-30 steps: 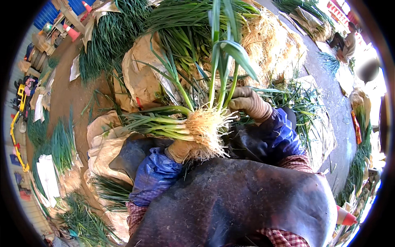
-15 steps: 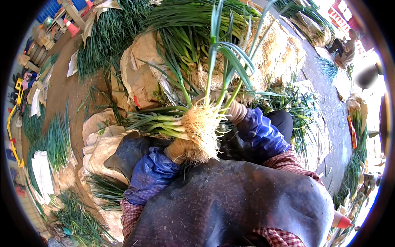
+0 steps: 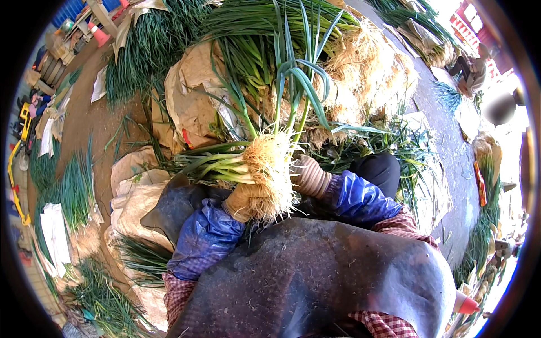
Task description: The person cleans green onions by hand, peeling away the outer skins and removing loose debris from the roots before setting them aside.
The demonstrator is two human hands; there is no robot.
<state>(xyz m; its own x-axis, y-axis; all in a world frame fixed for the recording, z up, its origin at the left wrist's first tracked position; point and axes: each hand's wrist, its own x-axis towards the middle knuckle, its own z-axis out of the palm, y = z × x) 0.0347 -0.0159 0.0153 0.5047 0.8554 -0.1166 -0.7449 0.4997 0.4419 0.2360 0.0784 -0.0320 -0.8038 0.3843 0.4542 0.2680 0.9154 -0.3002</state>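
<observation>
My left hand [image 3: 241,204], in a tan glove, is closed around a bunch of green onions [image 3: 220,169] above my lap. Their green stalks point left, and a thick pale tangle of roots [image 3: 271,169] faces right. Several longer onions [image 3: 291,115] stand upright at the far side of the root mass, their leaves bending over at the top. Right beside the roots is my right hand [image 3: 309,176], gloved too; its fingers are hidden behind them, so its grip does not show. Blue sleeve covers wrap both forearms.
A large heap of green onions [image 3: 253,62] lies ahead, its roots [image 3: 372,73] to the right. Loose leaves [image 3: 411,149] litter the ground by my right knee. More bundles [image 3: 79,188] line the left side. A dark apron [image 3: 315,270] covers my lap. Another person [image 3: 472,70] sits far right.
My right hand has come down and toward me, from behind the upright stalks to beside the roots. Those stalks have shifted slightly left. My left hand keeps its hold on the bunch.
</observation>
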